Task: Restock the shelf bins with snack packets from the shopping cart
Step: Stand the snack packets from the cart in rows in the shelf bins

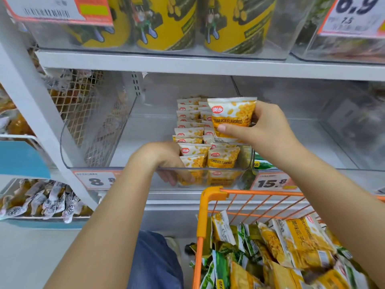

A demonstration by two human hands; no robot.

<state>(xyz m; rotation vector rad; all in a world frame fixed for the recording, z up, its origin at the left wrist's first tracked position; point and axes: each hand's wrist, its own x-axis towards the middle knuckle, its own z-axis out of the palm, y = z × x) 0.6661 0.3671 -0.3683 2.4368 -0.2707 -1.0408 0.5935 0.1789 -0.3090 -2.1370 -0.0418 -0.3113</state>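
Clear shelf bin (100, 142): right hand (268, 130) pinches upright packet (233, 117); left hand (166, 161) fingers curled on front row (192, 163).

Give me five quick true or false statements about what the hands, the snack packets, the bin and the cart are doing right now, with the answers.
1. The right hand holds a yellow crab roe packet above the clear bin. True.
2. The left hand is down in the shopping cart. False: it reaches into the bin, fingers on the front packets.
3. The bin's packets sit along its right side. True.
4. The cart is blue. False: its frame is orange.
5. The cart holds only yellow packets. False: green ones lie among them.
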